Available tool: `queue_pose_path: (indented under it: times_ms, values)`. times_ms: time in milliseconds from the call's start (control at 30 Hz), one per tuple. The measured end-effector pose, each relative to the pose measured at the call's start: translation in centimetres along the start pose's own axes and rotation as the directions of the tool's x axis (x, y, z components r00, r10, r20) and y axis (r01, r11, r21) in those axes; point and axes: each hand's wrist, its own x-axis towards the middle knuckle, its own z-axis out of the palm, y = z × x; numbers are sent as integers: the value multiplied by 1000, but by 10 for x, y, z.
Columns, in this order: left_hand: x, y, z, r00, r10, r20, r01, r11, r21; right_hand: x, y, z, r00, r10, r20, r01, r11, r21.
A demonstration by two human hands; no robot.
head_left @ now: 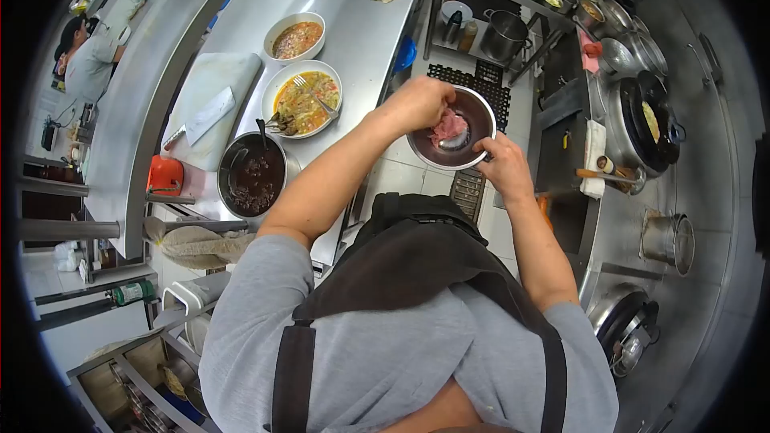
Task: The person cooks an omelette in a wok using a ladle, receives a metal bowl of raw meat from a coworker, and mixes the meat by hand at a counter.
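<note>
My right hand (507, 167) grips the near right rim of a metal bowl (479, 112), its thumb over the edge. Thin pink slices that look like raw meat (447, 128) lie in the bowl. My left hand (421, 103) reaches over the bowl's left rim, fingers curled together at the top of the meat; its fingertips are partly hidden. The bowl is held above the floor aisle, beside the steel counter (365, 56).
On the counter are a bowl of chunky soup (295, 37), a bowl of yellow stew (303, 102) with a fork, a pot of dark sauce (252, 176), and a cleaver (210, 115) on a cutting board (215, 72). Stoves with pans (642, 124) line the right. Another person (90, 64) stands far left.
</note>
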Motion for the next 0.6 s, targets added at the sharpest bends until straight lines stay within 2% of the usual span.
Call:
queue_pose_path:
  times_ms: [33,67,100,167,200,233,267,300,333,367,467,533,567,600]
  values:
    - [6,-9,-10,998,-29,-51,37,985,167,13,3,4,1000,-9,7,9,1000,9]
    - [8,-16,-19,990,-26,-136,45,989,140,26,6,9,1000,-16,22,16,1000,22]
    - [9,-22,-21,990,-41,-137,61,988,144,37,8,14,999,-21,40,20,999,37]
    - [13,-39,-23,991,-52,-124,80,970,230,61,17,22,996,-59,63,54,996,73]
    - [17,-65,-5,994,7,-108,19,970,244,73,20,26,993,-88,84,82,994,73]
    - [19,-70,5,997,-83,4,78,952,296,83,23,31,986,-122,111,114,991,76]
    - [17,-80,18,996,85,37,-93,946,312,94,25,34,983,-127,135,120,991,59]
    - [16,-104,50,999,-33,-21,38,919,392,108,29,40,971,-170,166,158,984,79]
    - [13,-99,52,998,-22,-56,44,900,433,121,35,45,965,-193,180,184,981,67]
    - [20,-102,47,989,-143,28,119,904,410,135,42,51,958,-214,190,207,977,56]
    - [40,-124,17,977,-210,28,190,926,326,186,57,66,941,-235,242,207,969,134]
    - [54,-130,-7,955,-263,-137,295,894,338,230,65,75,910,-276,309,244,960,139]
    - [59,-135,-13,942,-298,-157,335,880,338,249,69,80,894,-305,329,264,950,165]
    - [64,-139,-20,872,-395,-289,471,837,278,268,69,85,864,-379,331,332,924,190]
